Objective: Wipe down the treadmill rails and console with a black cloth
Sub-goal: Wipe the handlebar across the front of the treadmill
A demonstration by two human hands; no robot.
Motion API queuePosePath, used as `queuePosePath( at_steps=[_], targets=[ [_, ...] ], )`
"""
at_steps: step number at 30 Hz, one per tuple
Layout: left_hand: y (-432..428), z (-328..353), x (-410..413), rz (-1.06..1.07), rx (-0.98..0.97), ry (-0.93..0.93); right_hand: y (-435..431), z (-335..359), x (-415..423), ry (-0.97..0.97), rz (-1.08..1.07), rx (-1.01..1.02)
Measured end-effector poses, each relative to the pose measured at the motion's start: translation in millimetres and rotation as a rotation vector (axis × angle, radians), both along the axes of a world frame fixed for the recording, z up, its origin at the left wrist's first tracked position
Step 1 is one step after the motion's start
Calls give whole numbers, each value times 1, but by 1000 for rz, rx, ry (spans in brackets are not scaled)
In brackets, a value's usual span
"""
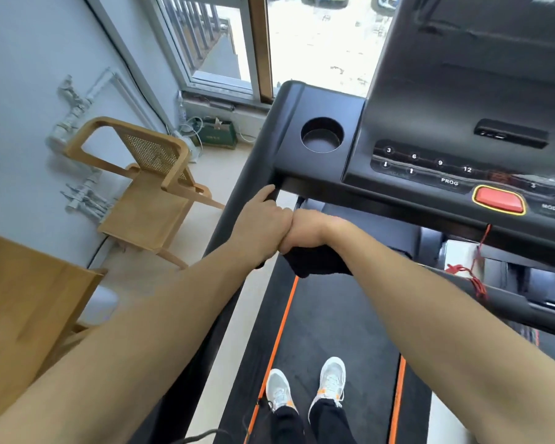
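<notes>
- Black belt (334,331) underfoot, orange-edged.
- Above it, right hand (308,229) curls tight around cloth (318,261), knuckles touching left hand (263,219).
- That left hand wraps left rail (253,165).
- Console (430,161) beyond, window (318,43) behind.

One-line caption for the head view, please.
Left hand grips the left rail; right hand holds the black cloth beside it, below the console.

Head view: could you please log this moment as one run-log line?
left hand: grips rail below console | right hand: grips black cloth, touching left hand | cloth-rail contact: cannot tell
</notes>
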State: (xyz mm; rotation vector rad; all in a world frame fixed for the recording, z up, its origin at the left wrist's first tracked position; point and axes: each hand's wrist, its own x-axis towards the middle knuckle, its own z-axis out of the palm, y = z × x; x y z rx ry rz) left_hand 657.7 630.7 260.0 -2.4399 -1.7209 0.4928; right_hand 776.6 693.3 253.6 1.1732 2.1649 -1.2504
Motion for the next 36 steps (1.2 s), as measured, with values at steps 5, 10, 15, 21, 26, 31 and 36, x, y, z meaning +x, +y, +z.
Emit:
queuePosePath(
  at_steps=[5,10,15,21,26,31,36],
  targets=[
    [-25,-22,13,81,353,-90,-61,-38,19,-9,-84,1141],
    [1,-14,30,16,22,-155,-46,-19,49,-118,-42,845],
    [36,12,77,93,-506,-196,-11,10,95,-213,-59,182],
    [-2,-33,94,-9,76,-165,-60,-26,120,-195,-63,1025],
    [46,-2,110,60,-587,-209,0,13,129,-128,-38,15],
    [16,-31,143,-193,-97,-262,-46,-10,175,-254,-113,669],
    [17,-23,171,-173,-101,-297,-47,-12,190,-259,-156,727]
  ],
)
